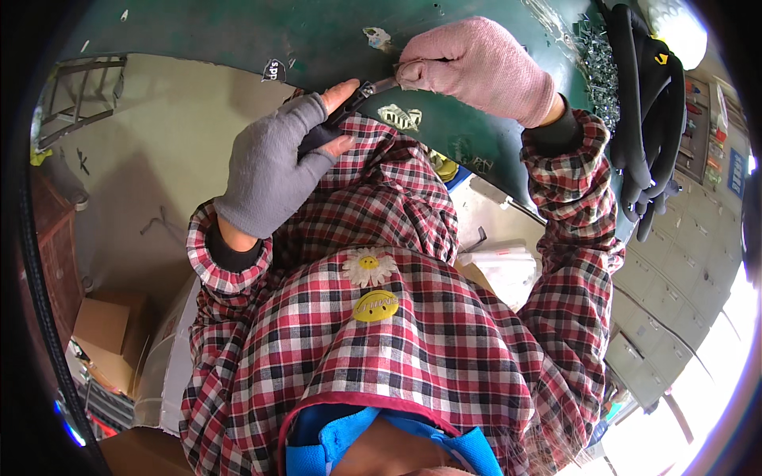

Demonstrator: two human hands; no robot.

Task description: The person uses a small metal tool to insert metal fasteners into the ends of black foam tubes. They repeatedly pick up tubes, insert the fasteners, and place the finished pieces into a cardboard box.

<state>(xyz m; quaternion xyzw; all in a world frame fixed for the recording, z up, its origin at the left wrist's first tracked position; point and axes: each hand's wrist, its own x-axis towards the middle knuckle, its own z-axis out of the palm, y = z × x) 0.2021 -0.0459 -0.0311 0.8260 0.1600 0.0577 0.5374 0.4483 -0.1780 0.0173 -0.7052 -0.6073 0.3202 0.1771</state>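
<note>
In the head view, the left hand (274, 170), in a grey fingerless glove, is closed around the dark handle of a small tool (349, 107). The right hand (476, 67), in a pink knit glove, pinches the tool's shiny metal tip between its fingertips. The tool runs between the two hands, just over the edge of a green table (317, 36). Beside the right hand lie a pile of small silver metal parts (599, 71) and black gloves (647, 111). Below the left hand sits a cardboard box (107, 333).
</note>
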